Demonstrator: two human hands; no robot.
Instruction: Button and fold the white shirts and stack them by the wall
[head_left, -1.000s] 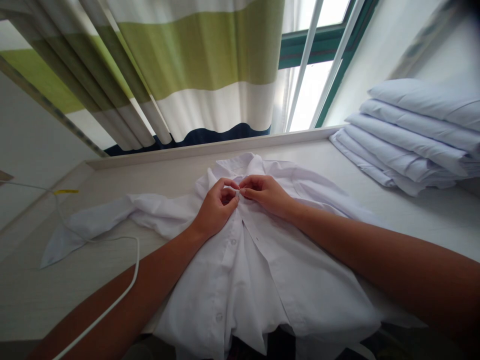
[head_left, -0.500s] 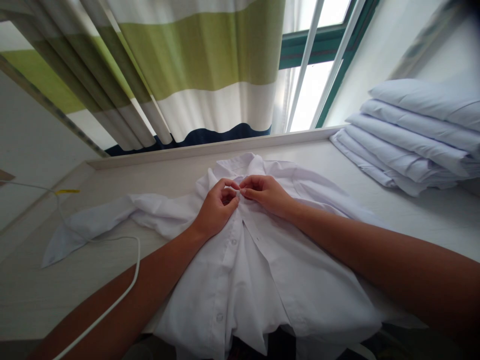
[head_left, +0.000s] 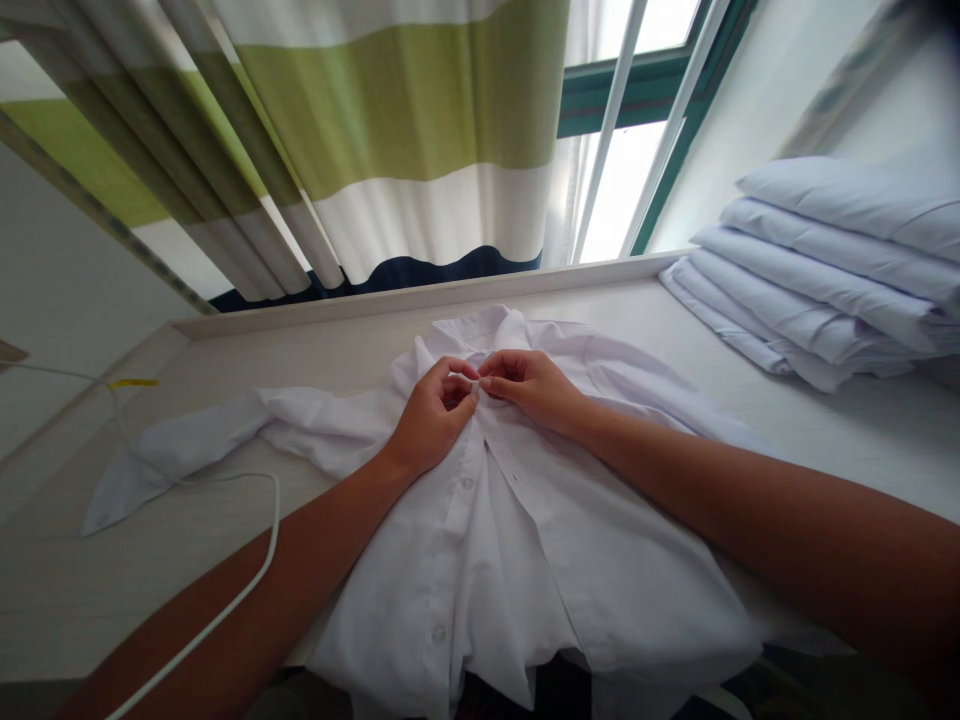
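Note:
A white button-up shirt (head_left: 622, 540) lies front side up, its collar (head_left: 480, 325) pointing away from me and one sleeve (head_left: 195, 440) stretched out to the left. My left hand (head_left: 435, 410) pinches the edge of the shirt's front placket, below the collar. Fingertip to fingertip with it, my right hand (head_left: 532, 385) pinches the other front edge. The fingers hide whatever button or buttonhole is between them. Lower down, the front hangs apart, with buttons (head_left: 467, 484) on the left edge and slits on the right one.
Folded white shirts (head_left: 832, 270) are stacked at the right. A white cable (head_left: 274, 530) with a yellow tag (head_left: 135, 382) runs across the left side, over my left forearm. A raised ledge (head_left: 420, 295) borders the table's far side, below a striped curtain (head_left: 412, 120) and a barred window (head_left: 630, 130).

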